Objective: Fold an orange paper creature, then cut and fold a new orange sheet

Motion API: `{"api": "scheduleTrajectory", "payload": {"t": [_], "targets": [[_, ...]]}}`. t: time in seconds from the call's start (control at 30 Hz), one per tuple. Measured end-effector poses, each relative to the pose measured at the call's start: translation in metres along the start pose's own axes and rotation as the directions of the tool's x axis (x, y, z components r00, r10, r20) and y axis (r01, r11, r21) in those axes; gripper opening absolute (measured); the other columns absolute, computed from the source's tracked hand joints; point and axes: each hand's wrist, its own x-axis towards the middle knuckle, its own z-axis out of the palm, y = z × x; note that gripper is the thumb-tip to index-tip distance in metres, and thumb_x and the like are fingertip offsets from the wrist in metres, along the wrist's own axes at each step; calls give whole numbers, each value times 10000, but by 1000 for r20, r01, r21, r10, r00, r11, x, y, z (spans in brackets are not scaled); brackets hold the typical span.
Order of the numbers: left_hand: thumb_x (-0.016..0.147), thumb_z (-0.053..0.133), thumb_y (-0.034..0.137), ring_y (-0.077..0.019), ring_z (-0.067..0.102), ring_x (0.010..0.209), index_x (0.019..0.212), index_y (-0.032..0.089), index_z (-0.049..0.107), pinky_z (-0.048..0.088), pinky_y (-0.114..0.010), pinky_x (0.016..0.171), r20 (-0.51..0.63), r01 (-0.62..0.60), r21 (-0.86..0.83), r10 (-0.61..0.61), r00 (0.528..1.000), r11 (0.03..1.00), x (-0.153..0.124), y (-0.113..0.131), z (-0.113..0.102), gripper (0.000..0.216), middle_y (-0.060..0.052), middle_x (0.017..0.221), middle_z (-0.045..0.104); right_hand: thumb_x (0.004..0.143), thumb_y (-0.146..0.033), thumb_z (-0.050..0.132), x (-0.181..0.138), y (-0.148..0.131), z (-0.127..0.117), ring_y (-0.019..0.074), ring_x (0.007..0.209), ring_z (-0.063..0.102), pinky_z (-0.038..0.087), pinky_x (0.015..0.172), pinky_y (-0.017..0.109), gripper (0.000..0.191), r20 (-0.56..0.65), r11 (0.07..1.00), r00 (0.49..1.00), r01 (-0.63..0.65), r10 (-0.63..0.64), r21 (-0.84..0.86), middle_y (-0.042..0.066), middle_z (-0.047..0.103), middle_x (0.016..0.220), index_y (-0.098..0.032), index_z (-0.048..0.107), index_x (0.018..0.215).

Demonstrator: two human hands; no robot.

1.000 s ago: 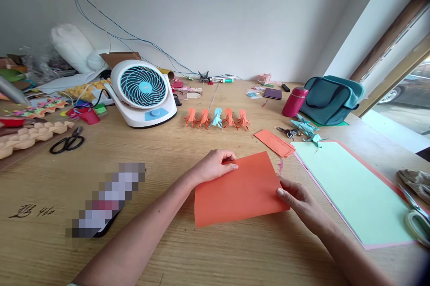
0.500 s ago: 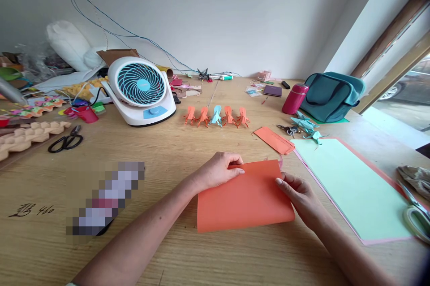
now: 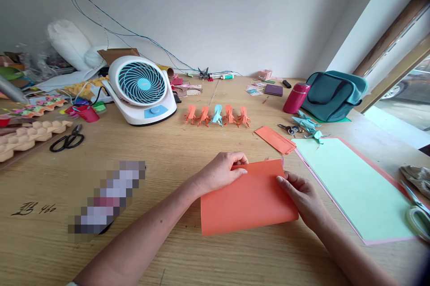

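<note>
Head view: wooden table (image 3: 161,160) is stretching beneath; orange sheet (image 3: 248,203) is curving over it, front-centre, long axis running left-right. Left hand (image 3: 222,171) is pinching its far edge, right hand (image 3: 305,195) is pinching its right end near the far corner; both are touching, neither nearer.

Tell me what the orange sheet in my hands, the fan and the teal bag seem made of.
Orange sheet: matte paper or thin card, curving smoothly. Fan: probably smooth plastic, by its moulded white form. Teal bag: likely dull fabric, from its soft, rounded edges.
</note>
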Motion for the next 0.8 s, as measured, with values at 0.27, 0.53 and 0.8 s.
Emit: {"api": "scheduleTrajectory", "payload": {"t": [0.27,0.53,0.8], "targets": [[833,559,164,-105,526,686,812,190,584,369,-208,634,3,-16,12,16,1000,1000,-1,0,1,42,40,767,614,795,-517,697,2,4,-1,127,607,515,414,508,219,362,-29,1000,999,-20,20,1,8,597,694,-186,585,700],[837,562,171,-102,533,700,840,198,589,368,-204,637,-8,-26,2,26,1000,1000,0,-2,3,38,42,784,616,741,-572,716,1,1,5,135,587,511,406,502,231,428,-76,1000,997,14,-13,10,-2,585,658,-184,562,647],[834,569,180,-104,526,695,869,204,585,369,-205,624,-2,-6,-13,6,1000,1000,-1,-1,3,45,39,784,602,770,-563,693,2,1,1,135,604,488,392,516,240,423,-41,1000,999,11,-11,-16,8,580,710,-188,537,651]]}}
